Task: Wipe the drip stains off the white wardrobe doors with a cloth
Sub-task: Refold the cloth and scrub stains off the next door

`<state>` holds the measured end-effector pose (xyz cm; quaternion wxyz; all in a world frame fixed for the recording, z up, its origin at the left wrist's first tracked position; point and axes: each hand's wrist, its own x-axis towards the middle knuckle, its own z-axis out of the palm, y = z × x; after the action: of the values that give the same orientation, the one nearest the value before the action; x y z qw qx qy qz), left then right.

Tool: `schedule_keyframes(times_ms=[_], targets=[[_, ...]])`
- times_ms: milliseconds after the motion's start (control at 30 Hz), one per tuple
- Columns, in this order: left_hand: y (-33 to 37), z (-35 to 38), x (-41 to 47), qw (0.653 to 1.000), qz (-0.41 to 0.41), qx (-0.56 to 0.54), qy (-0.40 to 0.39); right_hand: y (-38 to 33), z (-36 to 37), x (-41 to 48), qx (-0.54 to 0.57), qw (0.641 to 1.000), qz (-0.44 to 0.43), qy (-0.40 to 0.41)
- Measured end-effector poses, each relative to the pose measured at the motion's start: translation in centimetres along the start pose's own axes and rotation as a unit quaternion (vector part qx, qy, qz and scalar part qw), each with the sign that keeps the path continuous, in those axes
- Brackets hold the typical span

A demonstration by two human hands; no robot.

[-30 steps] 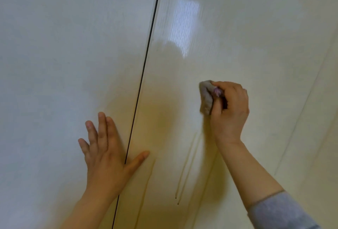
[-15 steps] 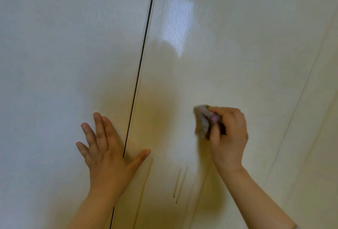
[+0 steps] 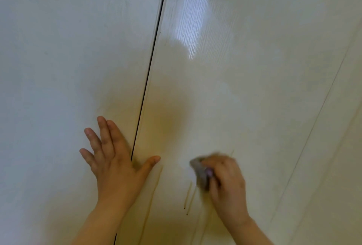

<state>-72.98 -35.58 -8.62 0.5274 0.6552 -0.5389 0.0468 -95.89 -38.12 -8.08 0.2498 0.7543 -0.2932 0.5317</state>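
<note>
Pinches grey cloth (image 3: 200, 174) in right hand (image 3: 225, 184), now lower on right door (image 3: 254, 88) than a second ago, meeting two short drip stains (image 3: 189, 197); upper lengths wiped away. Braces with left hand (image 3: 115, 164) spread flat across door gap (image 3: 148, 80). Leaves long streak (image 3: 154, 195) beside door's left edge; open panel below and rightward.

right hand (image 3: 227, 184) gripping cloth (image 3: 200, 174) on door (image 3: 254, 88), left hand (image 3: 115, 166) flat
</note>
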Motion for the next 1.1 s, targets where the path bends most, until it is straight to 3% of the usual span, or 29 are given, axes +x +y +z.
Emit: schedule_keyframes(times_ms=[133, 233, 333, 467, 567, 667, 767, 833, 933, 1100], targets=[[0.0, -0.1, -0.1, 1.0, -0.002, -0.013, -0.002, 3.3, -3.4, 7.0, -0.054, 0.978, 0.091, 0.18], [0.2, 0.0, -0.1, 1.0, -0.001, -0.026, -0.002, 5.4, -4.3, 9.8, -0.06, 0.96, 0.137, 0.235], [0.5, 0.2, -0.1, 1.0, 0.001, -0.026, -0.005, 5.3, -2.6, 7.1, -0.066, 0.969, 0.114, 0.207], [0.7, 0.1, 0.0, 1.0, 0.007, -0.02, -0.009, 3.4, -0.3, -1.2, -0.045, 0.996, 0.051, 0.064], [1.5, 0.4, -1.1, 0.999, 0.021, -0.048, -0.005, 2.8, -0.9, -3.9, -0.023, 0.998, 0.052, -0.001], [3.2, 1.5, -2.7, 0.995, 0.069, -0.063, -0.025, 3.4, -2.9, -0.9, -0.038, 0.994, 0.082, 0.067], [4.2, 2.6, -3.7, 0.994, 0.049, -0.083, -0.045, 6.0, -5.1, 3.9, -0.076, 0.961, 0.171, 0.205], [4.0, 3.1, -3.7, 0.996, 0.039, -0.066, -0.04, 7.5, -5.7, 5.6, -0.078, 0.948, 0.193, 0.24], [3.4, 3.6, -3.6, 0.998, 0.037, -0.047, -0.036, 7.7, -4.4, 3.7, -0.083, 0.961, 0.157, 0.211], [3.8, 3.7, -3.5, 0.998, 0.034, -0.04, -0.035, 5.8, -2.6, -5.3, -0.044, 0.996, 0.074, 0.026]])
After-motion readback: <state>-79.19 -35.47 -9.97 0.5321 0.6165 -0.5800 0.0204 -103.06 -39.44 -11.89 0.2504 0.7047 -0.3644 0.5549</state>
